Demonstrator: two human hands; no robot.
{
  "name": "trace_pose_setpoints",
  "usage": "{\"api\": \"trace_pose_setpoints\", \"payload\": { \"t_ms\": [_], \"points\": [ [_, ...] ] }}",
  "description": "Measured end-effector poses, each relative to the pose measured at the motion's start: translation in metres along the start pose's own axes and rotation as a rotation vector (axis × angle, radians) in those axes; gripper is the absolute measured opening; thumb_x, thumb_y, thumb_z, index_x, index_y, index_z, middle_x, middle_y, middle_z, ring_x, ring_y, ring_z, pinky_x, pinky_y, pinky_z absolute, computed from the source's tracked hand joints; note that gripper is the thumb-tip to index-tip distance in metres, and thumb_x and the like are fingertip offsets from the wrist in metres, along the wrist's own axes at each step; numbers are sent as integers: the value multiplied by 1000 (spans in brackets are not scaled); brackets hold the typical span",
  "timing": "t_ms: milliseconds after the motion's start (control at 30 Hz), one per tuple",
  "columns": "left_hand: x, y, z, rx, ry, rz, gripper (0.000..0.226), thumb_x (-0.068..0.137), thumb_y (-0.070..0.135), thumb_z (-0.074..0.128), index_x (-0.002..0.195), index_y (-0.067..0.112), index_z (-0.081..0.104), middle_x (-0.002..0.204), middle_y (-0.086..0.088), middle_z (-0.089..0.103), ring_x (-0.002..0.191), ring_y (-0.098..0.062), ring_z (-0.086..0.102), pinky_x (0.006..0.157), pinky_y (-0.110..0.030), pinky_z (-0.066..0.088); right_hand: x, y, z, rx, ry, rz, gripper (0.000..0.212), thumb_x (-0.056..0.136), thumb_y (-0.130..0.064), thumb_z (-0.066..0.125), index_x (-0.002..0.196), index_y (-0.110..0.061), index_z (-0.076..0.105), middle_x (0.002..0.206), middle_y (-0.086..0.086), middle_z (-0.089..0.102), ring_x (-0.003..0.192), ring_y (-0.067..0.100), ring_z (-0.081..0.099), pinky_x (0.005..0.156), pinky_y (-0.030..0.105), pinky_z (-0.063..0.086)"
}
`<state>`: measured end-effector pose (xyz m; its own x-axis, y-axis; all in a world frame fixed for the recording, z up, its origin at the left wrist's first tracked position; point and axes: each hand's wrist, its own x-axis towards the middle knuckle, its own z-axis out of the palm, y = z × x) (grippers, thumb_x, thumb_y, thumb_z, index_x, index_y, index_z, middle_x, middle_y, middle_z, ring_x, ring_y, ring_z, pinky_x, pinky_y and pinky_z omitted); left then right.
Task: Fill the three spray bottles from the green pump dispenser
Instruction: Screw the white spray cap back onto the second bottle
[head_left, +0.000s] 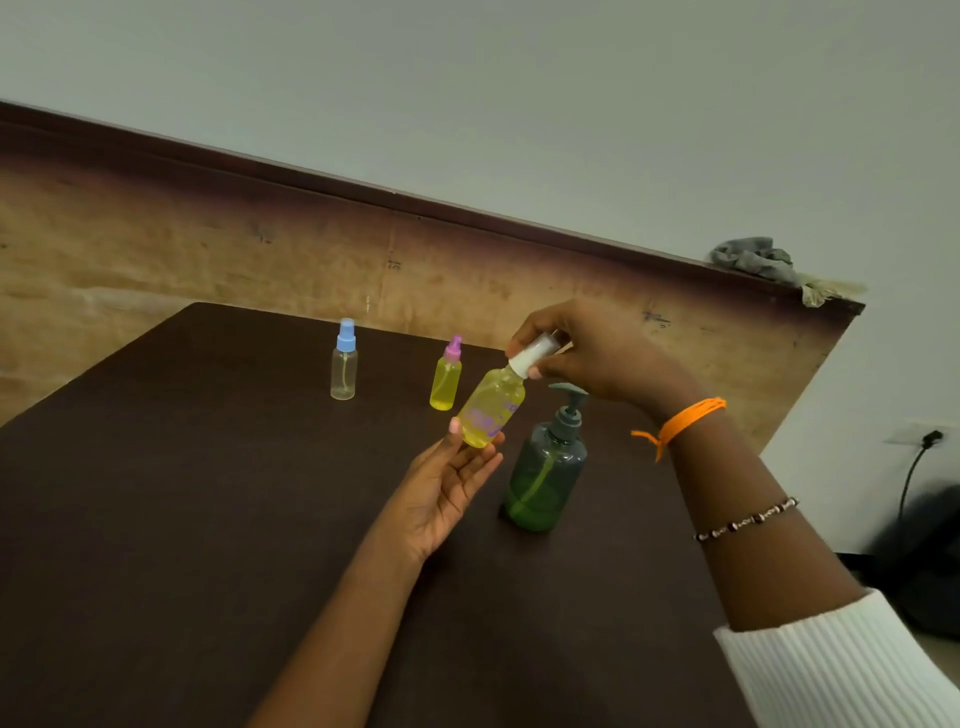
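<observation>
Above the open left hand (451, 480), the right hand (592, 353) grips a tilted spray bottle (492, 405).

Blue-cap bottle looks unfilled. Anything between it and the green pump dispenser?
Yes. The pink-cap bottle stands on the table between the blue-cap bottle and the green pump dispenser, and the tilted white-cap bottle, held by both hands, hangs there too.

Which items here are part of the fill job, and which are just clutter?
Job:
- green pump dispenser
- white-capped spray bottle, yellow liquid inside, right hand gripping its cap, left hand open under its base
- pink-capped spray bottle, yellow liquid inside
- blue-capped spray bottle, looks empty

Clutter:
- grey cloth on the board's top edge
- wall plug and cable
</observation>
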<state>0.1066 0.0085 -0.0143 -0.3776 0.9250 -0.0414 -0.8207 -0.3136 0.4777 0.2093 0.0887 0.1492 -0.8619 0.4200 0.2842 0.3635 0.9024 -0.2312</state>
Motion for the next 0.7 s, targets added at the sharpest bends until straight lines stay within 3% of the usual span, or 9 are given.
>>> {"api": "trace_pose_setpoints", "payload": {
  "t_ms": [200, 267, 367, 467, 533, 633, 700],
  "points": [
    [1, 0, -2, -15, -5, -21, 26, 90, 21, 49, 94, -2, 59, 79, -19, 71, 69, -16, 71, 60, -26, 58, 11, -4, -4, -110, -95, -10, 24, 76, 2, 70, 96, -11, 73, 85, -2, 61, 76, 8, 51, 53, 2, 32],
    [0, 0, -3, 13, -23, 3, 36, 74, 25, 66, 96, -3, 60, 82, -18, 72, 71, -16, 71, 61, -26, 58, 13, -5, -3, -130, -138, 14, 18, 80, -4, 68, 97, -9, 72, 82, 1, 64, 69, 9, 52, 49, 3, 34],
    [2, 1, -9, 52, -74, 43, 69, 43, 30, 88, 100, -2, 63, 90, -20, 71, 77, -19, 71, 65, -27, 57, 17, -4, 0, -158, -160, 86, 15, 88, -19, 64, 90, -5, 70, 67, 3, 62, 53, 5, 52, 49, 11, 36],
    [2, -1, -7, 84, -52, 50, 50, 61, 27, 74, 101, 0, 61, 86, -16, 73, 76, -16, 71, 65, -25, 57, 19, -1, 6, -156, -130, 130, 24, 91, -28, 60, 86, -5, 66, 63, 3, 61, 50, 5, 52, 52, 16, 39],
    [1, 0, -4, 73, -27, 60, 33, 75, 25, 60, 97, 0, 61, 80, -15, 73, 73, -15, 71, 63, -24, 58, 18, -2, 8, -108, -68, 98, 19, 91, -27, 60, 92, -8, 63, 68, 4, 63, 52, 9, 54, 55, 21, 44],
    [1, 4, -3, 46, -7, 86, 40, 63, 32, 66, 89, 1, 66, 76, -15, 72, 71, -16, 71, 58, -24, 57, 15, -3, 4, 57, -96, 42, 14, 86, -18, 67, 94, -11, 58, 69, 1, 61, 55, 10, 56, 54, 24, 50],
    [2, 5, -3, 61, -1, 87, 39, 66, 33, 63, 89, 2, 65, 75, -14, 72, 71, -16, 71, 59, -24, 57, 16, 0, 0, 83, -126, -9, 12, 83, -12, 70, 90, -12, 60, 74, 0, 60, 59, 8, 56, 54, 17, 47]
  ]
}}
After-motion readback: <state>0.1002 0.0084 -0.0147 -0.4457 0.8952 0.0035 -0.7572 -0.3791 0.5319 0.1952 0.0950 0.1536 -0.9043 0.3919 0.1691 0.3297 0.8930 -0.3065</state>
